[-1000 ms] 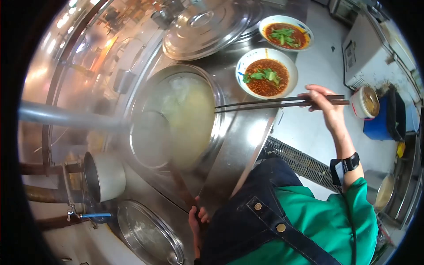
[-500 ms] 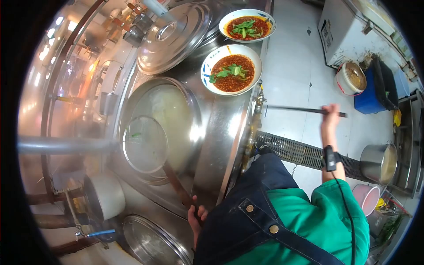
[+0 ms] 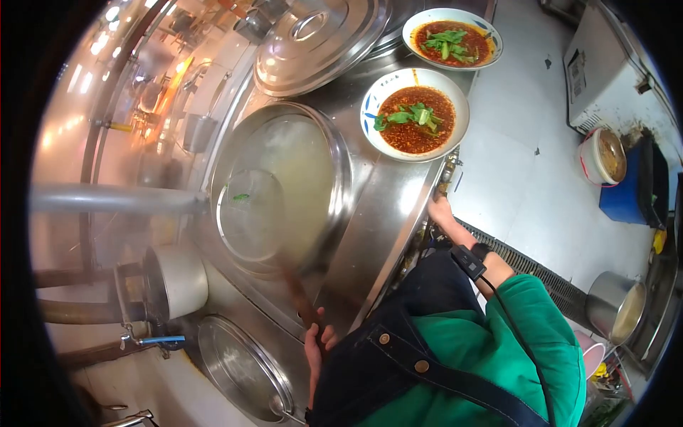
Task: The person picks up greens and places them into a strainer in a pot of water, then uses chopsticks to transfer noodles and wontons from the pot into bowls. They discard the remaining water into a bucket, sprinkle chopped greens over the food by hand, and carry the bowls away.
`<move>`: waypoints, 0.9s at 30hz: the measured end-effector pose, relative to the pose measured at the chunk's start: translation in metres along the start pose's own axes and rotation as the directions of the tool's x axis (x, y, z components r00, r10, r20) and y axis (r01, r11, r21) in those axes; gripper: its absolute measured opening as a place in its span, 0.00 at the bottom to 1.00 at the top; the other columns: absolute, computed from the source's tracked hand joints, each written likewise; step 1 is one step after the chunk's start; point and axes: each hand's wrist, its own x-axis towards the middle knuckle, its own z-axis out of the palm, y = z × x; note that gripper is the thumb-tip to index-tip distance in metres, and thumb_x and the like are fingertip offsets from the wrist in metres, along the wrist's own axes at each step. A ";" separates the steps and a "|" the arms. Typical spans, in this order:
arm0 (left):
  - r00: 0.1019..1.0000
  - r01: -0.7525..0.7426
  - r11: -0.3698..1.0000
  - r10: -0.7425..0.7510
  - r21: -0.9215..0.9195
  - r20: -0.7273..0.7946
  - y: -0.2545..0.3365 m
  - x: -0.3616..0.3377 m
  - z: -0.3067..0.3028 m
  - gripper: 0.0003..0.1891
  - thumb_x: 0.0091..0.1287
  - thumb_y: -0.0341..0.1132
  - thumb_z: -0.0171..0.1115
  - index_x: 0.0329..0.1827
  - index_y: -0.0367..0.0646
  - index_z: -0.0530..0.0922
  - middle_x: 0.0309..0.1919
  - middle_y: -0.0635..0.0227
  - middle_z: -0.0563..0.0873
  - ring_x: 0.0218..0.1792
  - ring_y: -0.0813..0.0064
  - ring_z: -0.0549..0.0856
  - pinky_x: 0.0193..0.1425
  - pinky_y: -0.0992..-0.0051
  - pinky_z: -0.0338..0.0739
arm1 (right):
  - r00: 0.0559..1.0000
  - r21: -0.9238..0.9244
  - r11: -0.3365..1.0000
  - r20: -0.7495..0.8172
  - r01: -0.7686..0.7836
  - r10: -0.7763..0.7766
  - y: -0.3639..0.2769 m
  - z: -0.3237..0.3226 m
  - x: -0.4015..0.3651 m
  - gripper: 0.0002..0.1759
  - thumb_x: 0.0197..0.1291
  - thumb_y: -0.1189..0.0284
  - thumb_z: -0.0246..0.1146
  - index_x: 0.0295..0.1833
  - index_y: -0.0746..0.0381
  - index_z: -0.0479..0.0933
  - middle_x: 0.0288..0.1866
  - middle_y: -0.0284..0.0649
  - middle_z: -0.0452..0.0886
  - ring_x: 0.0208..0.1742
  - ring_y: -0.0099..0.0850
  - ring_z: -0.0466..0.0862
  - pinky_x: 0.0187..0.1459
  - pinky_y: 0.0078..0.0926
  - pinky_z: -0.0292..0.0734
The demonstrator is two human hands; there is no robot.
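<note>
Our left hand (image 3: 320,340) gripped the handle (image 3: 302,306) of the strainer (image 3: 249,217); our right hand (image 3: 441,210) was at the front edge of the counter (image 3: 384,220), and, its fingertips being hidden, we could not tell whether it held anything. Next in size we saw the pot (image 3: 340,164), containing pale broth (image 3: 313,164), with the lid (image 3: 313,53) just beyond. The strainer overlapped the broth. Near bowl (image 3: 462,114) and far bowl (image 3: 408,32) held red sauce (image 3: 445,107) topped with leaves (image 3: 421,114). One green scrap (image 3: 242,197) showed within the strainer's ring.
</note>
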 end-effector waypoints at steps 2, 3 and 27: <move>1.000 0.027 0.999 -0.027 -0.033 -0.003 -0.005 0.003 -0.001 0.19 0.65 0.41 0.42 0.60 0.51 0.63 0.16 0.76 0.58 0.15 0.83 0.60 0.19 0.85 0.56 | 0.998 0.044 0.998 0.038 -0.042 0.041 -0.001 -0.004 -0.002 0.18 0.55 0.65 0.52 0.27 0.69 0.78 0.18 0.44 0.79 0.25 0.32 0.82 0.32 0.28 0.77; 1.000 0.025 0.997 -0.027 -0.067 -0.017 -0.008 0.005 -0.001 0.19 0.65 0.41 0.43 0.60 0.51 0.63 0.16 0.77 0.58 0.15 0.83 0.60 0.18 0.85 0.56 | 0.994 0.102 0.991 0.077 -0.086 0.078 0.001 -0.003 0.001 0.15 0.56 0.69 0.53 0.28 0.70 0.78 0.19 0.43 0.80 0.24 0.29 0.82 0.29 0.25 0.77; 0.997 0.022 1.000 -0.023 -0.006 -0.068 -0.009 0.011 -0.006 0.15 0.66 0.43 0.47 0.52 0.49 0.68 0.14 0.79 0.59 0.12 0.87 0.59 0.13 0.84 0.55 | 0.601 -0.052 0.704 0.567 0.708 -0.563 -0.095 -0.136 -0.111 0.14 0.58 0.63 0.55 0.42 0.62 0.77 0.33 0.45 0.81 0.36 0.39 0.81 0.38 0.30 0.76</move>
